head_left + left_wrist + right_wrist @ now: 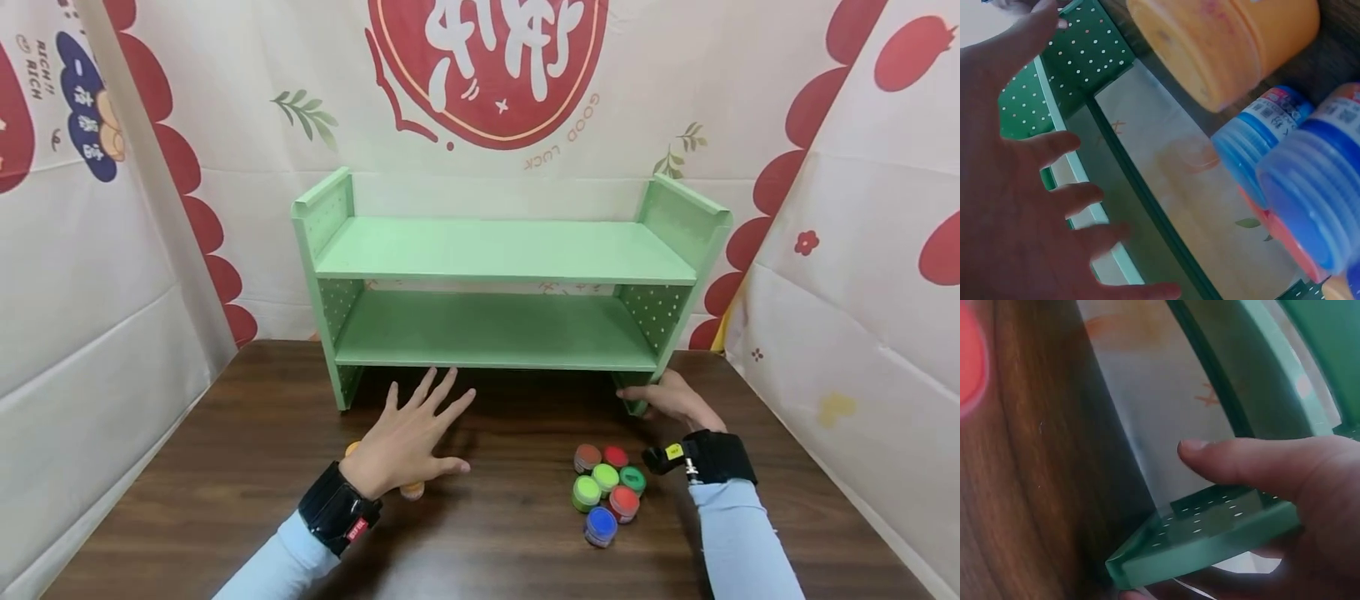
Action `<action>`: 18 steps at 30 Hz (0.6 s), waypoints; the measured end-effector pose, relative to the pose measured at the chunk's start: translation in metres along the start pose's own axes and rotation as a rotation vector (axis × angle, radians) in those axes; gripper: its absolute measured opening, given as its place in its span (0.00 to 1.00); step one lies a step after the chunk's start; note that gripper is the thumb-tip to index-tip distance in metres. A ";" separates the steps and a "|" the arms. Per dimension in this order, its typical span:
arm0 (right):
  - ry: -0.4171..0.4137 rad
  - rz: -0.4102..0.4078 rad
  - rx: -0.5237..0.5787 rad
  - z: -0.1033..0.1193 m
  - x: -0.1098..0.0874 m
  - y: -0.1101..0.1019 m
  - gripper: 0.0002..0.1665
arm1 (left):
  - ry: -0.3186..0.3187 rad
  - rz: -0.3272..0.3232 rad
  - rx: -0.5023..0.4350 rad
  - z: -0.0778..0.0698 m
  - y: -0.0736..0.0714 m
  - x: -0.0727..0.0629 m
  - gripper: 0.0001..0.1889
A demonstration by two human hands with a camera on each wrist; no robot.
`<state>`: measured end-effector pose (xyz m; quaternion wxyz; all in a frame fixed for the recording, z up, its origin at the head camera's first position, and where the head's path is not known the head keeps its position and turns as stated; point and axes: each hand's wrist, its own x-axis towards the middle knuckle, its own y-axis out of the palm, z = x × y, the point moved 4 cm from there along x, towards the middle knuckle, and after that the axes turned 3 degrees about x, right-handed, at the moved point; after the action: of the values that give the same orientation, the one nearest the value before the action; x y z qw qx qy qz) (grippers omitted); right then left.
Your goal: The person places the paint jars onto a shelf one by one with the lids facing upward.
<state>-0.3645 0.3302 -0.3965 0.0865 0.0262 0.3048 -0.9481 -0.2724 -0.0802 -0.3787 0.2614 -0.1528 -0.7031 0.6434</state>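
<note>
A light-green two-tier shelf (495, 250) with dotted side panels stands on the table. Near the bottom of its right side panel (1210, 550), my right hand (678, 404) grips the edge, thumb on the inner face and fingers round the outer side. My left hand (401, 442) is spread wide with straight fingers and holds nothing; its fingertips come up close to the lower board's front edge in the head view. Beneath this hand, mostly hidden from the head camera, are an orange jar (1229, 44) and blue-lidded jars (1304, 187).
Several small jars with lids stand in a cluster left of my right wrist, among them a blue jar (601, 527), a dark green jar (633, 479) and a brown-lidded jar (587, 457). Printed cloth (495, 192) hangs behind the brown table (225, 500) and along both sides.
</note>
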 end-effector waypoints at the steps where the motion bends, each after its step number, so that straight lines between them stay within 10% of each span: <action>1: 0.013 -0.006 -0.014 -0.001 -0.001 -0.001 0.38 | -0.004 0.003 0.001 0.000 0.000 0.001 0.51; 18: 0.018 -0.064 -0.027 -0.008 -0.001 0.002 0.23 | -0.091 0.112 -0.085 0.032 -0.005 0.001 0.37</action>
<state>-0.3632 0.3337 -0.4040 0.0535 0.0239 0.3192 -0.9459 -0.2904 -0.1063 -0.3746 0.1859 -0.1733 -0.7312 0.6331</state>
